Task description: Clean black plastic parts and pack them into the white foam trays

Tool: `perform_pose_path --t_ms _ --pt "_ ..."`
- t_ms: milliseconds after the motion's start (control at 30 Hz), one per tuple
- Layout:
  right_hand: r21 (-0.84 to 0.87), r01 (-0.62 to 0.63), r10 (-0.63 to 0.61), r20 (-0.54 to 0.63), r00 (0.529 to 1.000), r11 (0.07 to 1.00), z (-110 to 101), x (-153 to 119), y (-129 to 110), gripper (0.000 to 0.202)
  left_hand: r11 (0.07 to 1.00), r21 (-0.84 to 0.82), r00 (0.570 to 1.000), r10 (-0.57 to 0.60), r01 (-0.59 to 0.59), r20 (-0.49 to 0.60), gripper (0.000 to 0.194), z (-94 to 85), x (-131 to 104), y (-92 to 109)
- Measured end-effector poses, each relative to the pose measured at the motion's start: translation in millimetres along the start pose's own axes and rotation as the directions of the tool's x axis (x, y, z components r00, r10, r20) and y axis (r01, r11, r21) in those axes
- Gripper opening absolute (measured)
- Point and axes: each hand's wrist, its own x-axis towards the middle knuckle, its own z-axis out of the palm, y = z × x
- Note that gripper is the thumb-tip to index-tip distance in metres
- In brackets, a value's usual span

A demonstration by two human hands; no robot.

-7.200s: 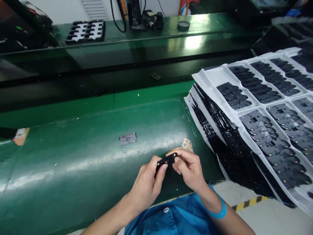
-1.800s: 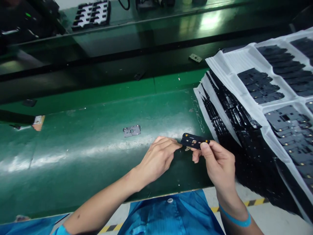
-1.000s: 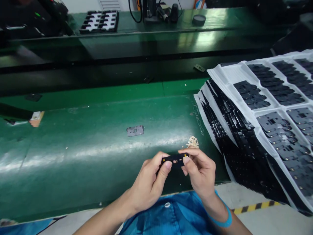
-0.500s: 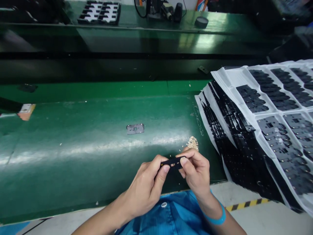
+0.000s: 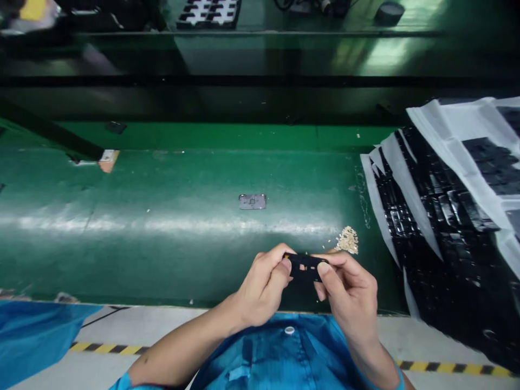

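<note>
Between my two hands, just above the front of the green bench, is a small flat black plastic part [image 5: 307, 261] with little cut-outs. My left hand [image 5: 266, 281] pinches its left end between thumb and fingers. The right end is gripped the same way by my right hand [image 5: 348, 284], with the thumb on top. Close behind my right hand lies a heap of tiny beige pieces [image 5: 347, 240]. A similar flat dark grey part [image 5: 252, 202] with a square hole rests on the bench beyond my hands.
Stacked white and black trays [image 5: 442, 206] holding dark parts stand on the right. A black post with a wooden foot [image 5: 109, 160] rises at the left. On the raised back shelf are a slotted tray [image 5: 209, 12] and a round black object [image 5: 389, 13]. Blue cloth [image 5: 40, 330] shows at lower left.
My view has swung left, so the bench things appear further right. The black part has tipped to show more of its flat face; both hands keep hold of it.
</note>
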Motion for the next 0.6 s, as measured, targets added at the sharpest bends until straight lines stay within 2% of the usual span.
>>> perform_pose_path --t_ms 233,467,533,600 --pt "-0.036 0.074 -0.074 0.005 0.997 0.997 7 3 -2 0.012 0.997 -0.074 0.999 0.004 -0.007 -0.046 0.037 2.7 -1 -12" --pt "-0.109 0.129 -0.124 0.05 0.991 0.986 4 -2 5 0.013 0.978 -0.193 0.995 -0.093 0.082 -0.047 0.041 4.6 -3 -14" --pt "-0.186 0.213 -0.203 0.068 0.977 0.959 2 -6 9 0.015 0.961 -0.25 0.99 -0.133 0.116 -0.055 0.042 4.7 -2 -14" --pt "-0.283 0.361 -0.345 0.108 0.932 0.888 0 -10 13 0.025 0.932 -0.333 0.985 -0.167 0.143 -0.042 0.041 4.3 1 -14"
